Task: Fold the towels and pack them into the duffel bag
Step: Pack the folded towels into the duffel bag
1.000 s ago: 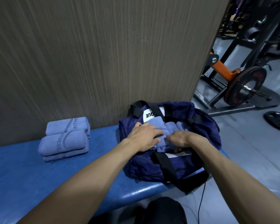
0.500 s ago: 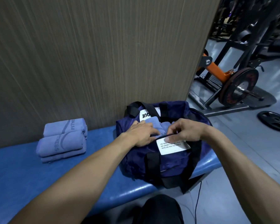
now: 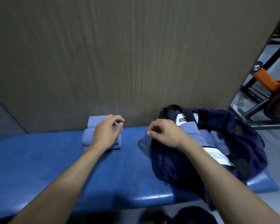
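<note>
- my left hand (image 3: 106,133) is over the stack of folded towels (image 3: 94,135) on the blue bench (image 3: 39,159), fingers loosely curled above the top roll; whether they touch it, i cannot tell.
- my right hand (image 3: 164,134) hangs at the near left edge of the duffel bag (image 3: 233,143), fingers loosely curled, nothing visibly held.
- the bag lies unzipped at the bench's right end; packed towels (image 3: 200,135) show inside, just right of my right hand.
- the stack and bag sit well apart.
</note>
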{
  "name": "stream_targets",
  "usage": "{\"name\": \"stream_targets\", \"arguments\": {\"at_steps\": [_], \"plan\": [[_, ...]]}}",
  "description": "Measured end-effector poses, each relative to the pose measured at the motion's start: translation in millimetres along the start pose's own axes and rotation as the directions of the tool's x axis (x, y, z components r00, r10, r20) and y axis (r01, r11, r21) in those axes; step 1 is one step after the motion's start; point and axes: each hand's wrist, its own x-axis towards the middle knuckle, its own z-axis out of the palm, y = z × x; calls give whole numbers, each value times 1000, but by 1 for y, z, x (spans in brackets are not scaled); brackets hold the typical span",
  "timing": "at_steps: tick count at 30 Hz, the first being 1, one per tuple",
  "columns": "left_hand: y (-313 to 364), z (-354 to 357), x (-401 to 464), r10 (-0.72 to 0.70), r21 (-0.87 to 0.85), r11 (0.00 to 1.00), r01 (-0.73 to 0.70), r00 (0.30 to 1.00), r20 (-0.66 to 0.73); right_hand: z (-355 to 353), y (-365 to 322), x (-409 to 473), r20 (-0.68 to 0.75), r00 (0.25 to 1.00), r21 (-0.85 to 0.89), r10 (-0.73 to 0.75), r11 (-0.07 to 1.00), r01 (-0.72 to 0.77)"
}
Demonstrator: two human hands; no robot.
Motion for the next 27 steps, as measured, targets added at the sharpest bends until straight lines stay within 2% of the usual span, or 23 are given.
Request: {"name": "stream_targets", "arguments": {"at_steps": [3, 5, 8, 11, 13, 16, 20, 23, 27], "plan": [[-52, -37, -12, -221, 48, 971, 234, 957, -188, 45, -25, 39, 39, 997, -4, -64, 998, 64], [-78, -52, -17, -393, 4, 915, 404, 893, -217, 72, -40, 57, 73, 994, -7, -80, 997, 81], [-104, -58, -19, -603, -14, 798, 603, 797, -28, 98, -56, 74, 164, 985, -83, -47, 995, 61], [-114, -61, -19, -682, -115, 705, 700, 713, 164, 110, -59, 82, 198, 980, -137, 10, 990, 17], [-119, -63, -18, -674, -183, 674, 716, 697, 245, 113, -58, 85, 190, 981, -138, 25, 990, 2], [-119, -68, -13, -645, -238, 674, 700, 714, 274, 115, -58, 85, 187, 982, -150, 29, 989, -1], [-103, -68, -10, -651, -284, 688, 668, 741, 166, 116, -58, 84, 150, 988, -129, 38, 992, -18], [-92, -66, -14, -604, -341, 737, 583, 795, 53, 114, -59, 82, 113, 993, -98, 36, 995, -25], [-70, -72, -14, -494, -419, 773, 476, 867, 73, 108, -60, 82, -13, 1000, 16, -8, 1000, 8]]}}
